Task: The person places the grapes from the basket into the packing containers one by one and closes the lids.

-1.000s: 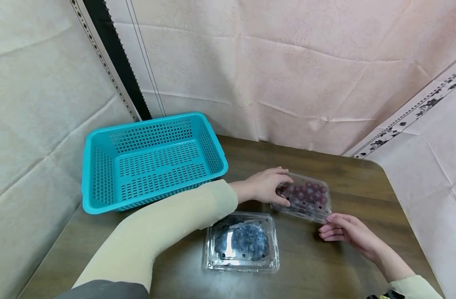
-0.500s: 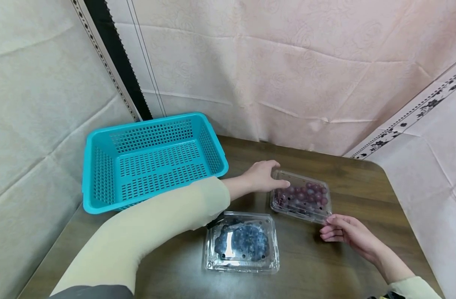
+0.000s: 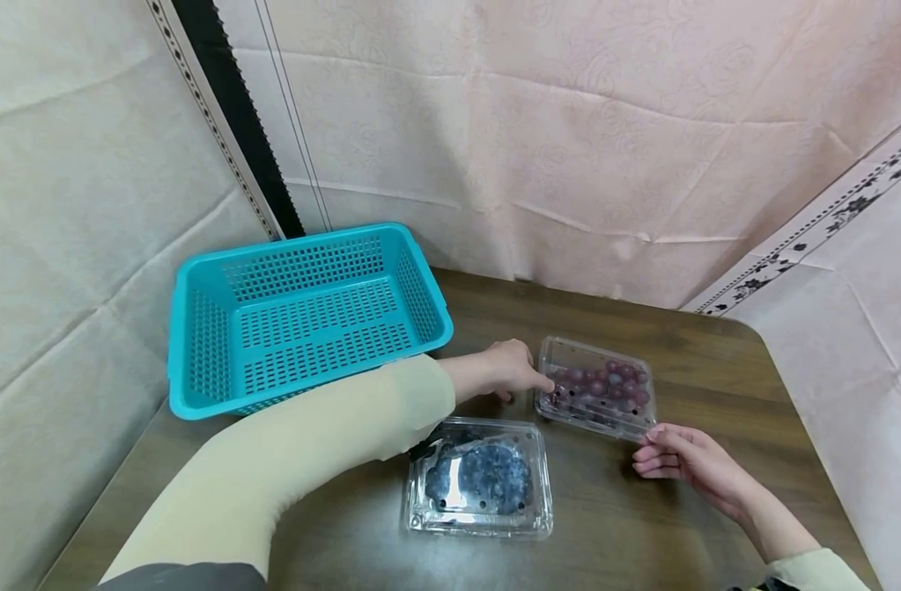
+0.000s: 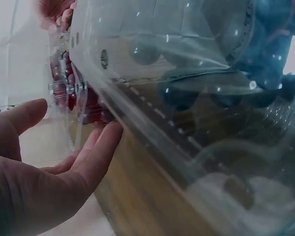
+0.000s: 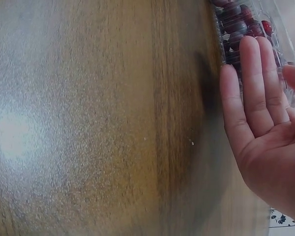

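My right hand (image 3: 690,460) pinches the near right corner of a clear plastic clamshell box of red grapes (image 3: 606,387), thumb on top and fingers beneath. The right wrist view also has that grape box (image 5: 236,29), between the thumb and the fingers of the right hand (image 5: 270,113). At the box's left end is my left hand (image 3: 504,369), its thumb towards the edge. In the left wrist view the left hand (image 4: 44,172) has thumb and fingers spread apart, with grapes (image 4: 91,105) seen past them.
A second clear clamshell (image 3: 480,480) holding dark blue round fruit lies in front of the left forearm. A turquoise perforated basket (image 3: 310,365) stands at the back left of the wooden table (image 3: 606,525). Pale cloth (image 3: 569,123) hangs behind.
My left hand has come off the top of the grape box, drawn back to the left and lowered to its left edge. The right hand stays at the corner.
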Action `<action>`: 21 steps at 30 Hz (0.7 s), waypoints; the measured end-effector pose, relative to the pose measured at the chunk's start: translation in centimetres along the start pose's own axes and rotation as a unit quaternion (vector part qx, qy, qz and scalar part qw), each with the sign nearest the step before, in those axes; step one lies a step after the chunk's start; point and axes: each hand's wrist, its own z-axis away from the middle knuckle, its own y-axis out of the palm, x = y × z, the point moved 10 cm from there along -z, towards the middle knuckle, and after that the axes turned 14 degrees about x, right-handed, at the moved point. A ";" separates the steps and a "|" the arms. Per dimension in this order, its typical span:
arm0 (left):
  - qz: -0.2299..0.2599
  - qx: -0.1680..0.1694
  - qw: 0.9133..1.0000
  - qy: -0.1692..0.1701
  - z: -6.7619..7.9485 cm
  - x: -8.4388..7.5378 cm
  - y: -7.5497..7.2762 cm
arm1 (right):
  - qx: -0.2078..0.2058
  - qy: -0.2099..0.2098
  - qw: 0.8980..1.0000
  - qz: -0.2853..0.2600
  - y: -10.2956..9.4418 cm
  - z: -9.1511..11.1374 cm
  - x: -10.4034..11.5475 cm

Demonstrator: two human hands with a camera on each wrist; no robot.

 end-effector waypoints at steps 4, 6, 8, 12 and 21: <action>0.066 0.041 0.997 0.002 -0.4 0.4 0.9 | 0.002 0.005 1.000 -0.006 0.1 0.1 0.0; 0.087 0.058 0.995 0.005 -0.5 0.5 1.2 | 0.002 0.005 1.000 -0.006 0.2 0.1 0.1; 0.099 0.071 0.992 0.009 -0.5 0.6 1.5 | 0.001 0.005 1.000 -0.005 0.2 0.1 0.1; 0.107 0.087 0.990 0.009 -0.6 0.9 2.0 | 0.000 0.006 1.000 -0.007 0.1 0.1 0.0; 0.122 0.116 0.986 -0.004 -1.4 1.5 2.8 | 0.017 -0.004 1.000 -0.016 0.1 0.0 -0.1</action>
